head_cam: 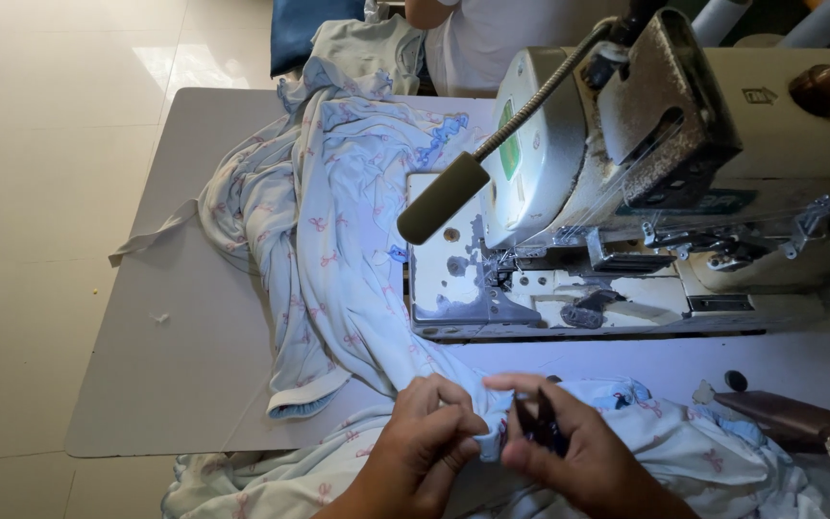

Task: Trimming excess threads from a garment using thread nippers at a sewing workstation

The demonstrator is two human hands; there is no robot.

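Observation:
A pale blue garment (324,226) with small pink bows lies heaped across the grey table (180,317), running from the back edge down to my lap. My left hand (425,447) pinches a fold of this fabric near the table's front edge. My right hand (578,452) is closed on small dark thread snips (537,423), their tip touching the pinched fabric right beside my left fingers. Both hands sit in front of the industrial sewing machine (646,183).
A gooseneck lamp (444,197) reaches out over the machine bed. Another person in a white top (492,38) sits behind the table. A loose fabric strip (151,235) hangs off the left edge. A brown object (790,418) lies at right. Beige tiled floor (40,192) is at left.

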